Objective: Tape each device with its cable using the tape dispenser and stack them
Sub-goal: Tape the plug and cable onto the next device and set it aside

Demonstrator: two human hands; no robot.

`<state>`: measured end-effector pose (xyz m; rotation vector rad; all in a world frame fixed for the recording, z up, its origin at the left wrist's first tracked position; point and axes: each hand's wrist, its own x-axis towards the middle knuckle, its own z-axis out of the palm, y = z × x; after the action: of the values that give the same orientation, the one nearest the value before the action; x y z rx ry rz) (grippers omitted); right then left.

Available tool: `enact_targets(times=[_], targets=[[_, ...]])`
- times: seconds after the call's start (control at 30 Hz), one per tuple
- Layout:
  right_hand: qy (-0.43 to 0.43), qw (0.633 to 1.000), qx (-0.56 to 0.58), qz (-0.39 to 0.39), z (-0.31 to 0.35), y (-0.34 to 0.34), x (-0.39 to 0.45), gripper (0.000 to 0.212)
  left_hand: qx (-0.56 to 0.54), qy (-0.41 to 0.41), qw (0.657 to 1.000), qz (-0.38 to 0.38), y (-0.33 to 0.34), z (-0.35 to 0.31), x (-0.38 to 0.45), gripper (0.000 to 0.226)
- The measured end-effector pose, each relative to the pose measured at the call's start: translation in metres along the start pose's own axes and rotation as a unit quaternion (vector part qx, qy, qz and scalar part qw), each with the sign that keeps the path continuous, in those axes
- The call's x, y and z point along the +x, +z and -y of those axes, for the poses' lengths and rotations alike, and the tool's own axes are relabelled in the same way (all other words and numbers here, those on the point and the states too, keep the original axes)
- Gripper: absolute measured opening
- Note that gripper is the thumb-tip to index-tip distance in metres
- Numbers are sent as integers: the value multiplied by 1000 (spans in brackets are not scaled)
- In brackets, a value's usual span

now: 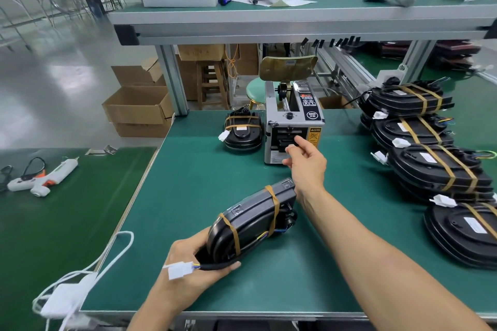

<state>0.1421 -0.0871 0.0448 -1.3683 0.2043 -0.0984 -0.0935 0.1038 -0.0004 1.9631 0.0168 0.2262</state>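
In the head view, the left hand [193, 269] grips the black oval plastic device [250, 220], already banded twice with tan tape, at lower centre; its long axis runs from that hand up-right toward the grey box-shaped tape dispenser [293, 121]. The right hand [306, 161] is nearer, fingers curled at the dispenser's outlet, seemingly pinching tape, though I cannot tell. Open green bench [204, 174] lies between; the stack of taped black devices [430, 153] crowds the right edge.
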Motion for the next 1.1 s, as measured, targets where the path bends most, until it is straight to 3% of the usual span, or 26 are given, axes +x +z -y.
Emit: enact_targets(times=[0.2,0.5,0.57,0.73,1.1], targets=[[7,1000,22,-17,9,12,1,39,14,-5,1000,-1,0,2,-1,50],[24,994,-30,-103,13,21,0,5,16,-4,1000,-10,0,1,0,45],[28,992,-54,-114,12,17,0,6,22,18,1000,-2,0,-1,0,48],[74,990,-68,-100,12,8,-2,11,24,16,1000,-7,-1,-1,0,48],[40,995,-40,-85,19,17,2,5,27,19,999,-5,0,0,0,49]])
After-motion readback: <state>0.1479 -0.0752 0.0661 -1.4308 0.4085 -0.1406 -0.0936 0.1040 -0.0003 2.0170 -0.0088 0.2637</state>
